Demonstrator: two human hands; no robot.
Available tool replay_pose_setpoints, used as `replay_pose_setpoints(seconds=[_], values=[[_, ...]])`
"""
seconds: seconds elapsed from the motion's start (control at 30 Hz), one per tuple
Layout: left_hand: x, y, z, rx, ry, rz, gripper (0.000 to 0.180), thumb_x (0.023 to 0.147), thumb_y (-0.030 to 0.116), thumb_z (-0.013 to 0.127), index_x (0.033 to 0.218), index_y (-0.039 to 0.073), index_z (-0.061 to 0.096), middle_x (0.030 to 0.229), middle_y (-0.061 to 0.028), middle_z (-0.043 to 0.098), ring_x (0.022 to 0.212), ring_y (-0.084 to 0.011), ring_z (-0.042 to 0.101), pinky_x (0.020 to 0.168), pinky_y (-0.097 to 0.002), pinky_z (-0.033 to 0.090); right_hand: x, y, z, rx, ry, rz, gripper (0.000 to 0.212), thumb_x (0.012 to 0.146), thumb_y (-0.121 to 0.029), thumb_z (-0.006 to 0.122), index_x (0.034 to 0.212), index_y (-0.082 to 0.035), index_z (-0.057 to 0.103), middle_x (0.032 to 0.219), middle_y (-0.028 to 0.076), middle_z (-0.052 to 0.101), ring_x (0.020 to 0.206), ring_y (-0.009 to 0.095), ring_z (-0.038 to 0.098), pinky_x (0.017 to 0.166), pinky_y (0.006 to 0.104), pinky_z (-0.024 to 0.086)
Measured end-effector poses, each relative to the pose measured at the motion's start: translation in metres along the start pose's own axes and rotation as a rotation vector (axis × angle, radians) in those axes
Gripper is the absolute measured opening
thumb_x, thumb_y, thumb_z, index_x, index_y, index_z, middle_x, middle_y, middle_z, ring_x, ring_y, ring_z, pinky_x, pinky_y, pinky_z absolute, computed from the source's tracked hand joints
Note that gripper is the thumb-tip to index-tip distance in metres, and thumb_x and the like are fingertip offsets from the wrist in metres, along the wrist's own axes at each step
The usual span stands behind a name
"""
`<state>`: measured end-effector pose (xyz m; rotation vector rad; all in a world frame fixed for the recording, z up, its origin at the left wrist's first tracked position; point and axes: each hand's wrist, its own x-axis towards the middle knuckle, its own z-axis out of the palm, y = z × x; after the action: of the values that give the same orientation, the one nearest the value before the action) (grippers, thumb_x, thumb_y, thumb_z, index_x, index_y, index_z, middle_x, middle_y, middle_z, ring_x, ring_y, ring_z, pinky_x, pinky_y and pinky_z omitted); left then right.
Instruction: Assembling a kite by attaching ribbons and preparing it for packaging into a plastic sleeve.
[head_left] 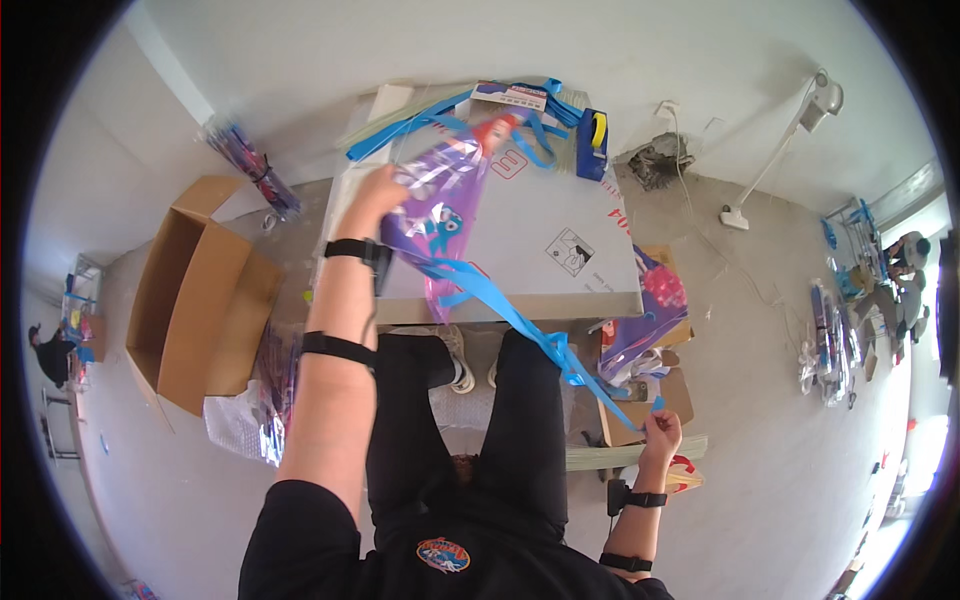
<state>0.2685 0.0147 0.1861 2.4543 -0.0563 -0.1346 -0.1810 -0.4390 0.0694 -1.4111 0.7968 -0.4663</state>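
Head view: left hand (376, 198) grips purple film (436, 190), right hand (662, 436) pinches blue ribbon (492, 296) strung between them, apparently to prevent tangles.

left arm (327, 430): extended forward | left hand (375, 196): fingers curled, over left edge of tabletop (530, 255) | right arm (639, 538): out sideways | right hand (661, 436): fingertips pinched, beyond tabletop's near right corner

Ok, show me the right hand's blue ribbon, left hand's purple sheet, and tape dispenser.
Blue ribbon (490, 291), head view: upper stretch.
Purple sheet (460, 190), head view: purple middle.
Tape dispenser (590, 160), head view: blue body.
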Motion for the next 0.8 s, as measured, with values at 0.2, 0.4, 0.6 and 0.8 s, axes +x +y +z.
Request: replay_pose_setpoints(seconds=[0.2,0.4,0.6,0.8], values=[[-0.035,0.039,-0.081,0.326,0.167,-0.037,0.038,0.074,0.017,0.063,0.11,0.005,0.06,0.104,-0.0192,0.066,0.1,-0.0367,0.062,0.083,-0.043,0.048,0.003,-0.008,0.041,-0.006,-0.085,-0.03,0.013,0.081,0.008,0.061,0.087,-0.002,0.056,0.075,0.004,0.057,0.061,0.012,0.057,0.059,0.0248,0.048],[-0.049,0.083,0.014,0.335,0.146,0.114,0.027,0.076,0.009,0.057,0.102,0.003,0.06,0.092,-0.0216,0.066,0.088,-0.0359,0.065,0.074,-0.0461,0.052,0.001,-0.02,0.056,-0.075,-0.075,-0.088,0.011,0.082,0.007,0.061,0.088,-0.001,0.057,0.074,0.004,0.058,0.063,0.013,0.057,0.06,0.0253,0.048],[-0.045,0.08,0.165,0.177,-0.025,0.06,0.037,0.08,0.01,0.054,0.114,-0.005,0.051,0.09,-0.0229,0.067,0.086,-0.0369,0.066,0.072,-0.0457,0.053,-0.02,-0.058,0.008,-0.138,0.141,-0.251,0.012,0.083,0.007,0.059,0.093,0.0,0.06,0.079,0.005,0.059,0.066,0.012,0.056,0.062,0.0247,0.048],[-0.058,0.068,0.247,-0.016,-0.127,0.203,0.061,0.085,0.027,0.058,0.129,-0.009,0.037,0.09,-0.0278,0.065,0.083,-0.0397,0.065,0.071,-0.0467,0.052,-0.033,-0.133,-0.053,-0.291,0.578,-0.479,0.02,0.091,-0.005,0.057,0.109,0.001,0.062,0.088,0.007,0.061,0.072,0.013,0.055,0.067,0.0253,0.047]])
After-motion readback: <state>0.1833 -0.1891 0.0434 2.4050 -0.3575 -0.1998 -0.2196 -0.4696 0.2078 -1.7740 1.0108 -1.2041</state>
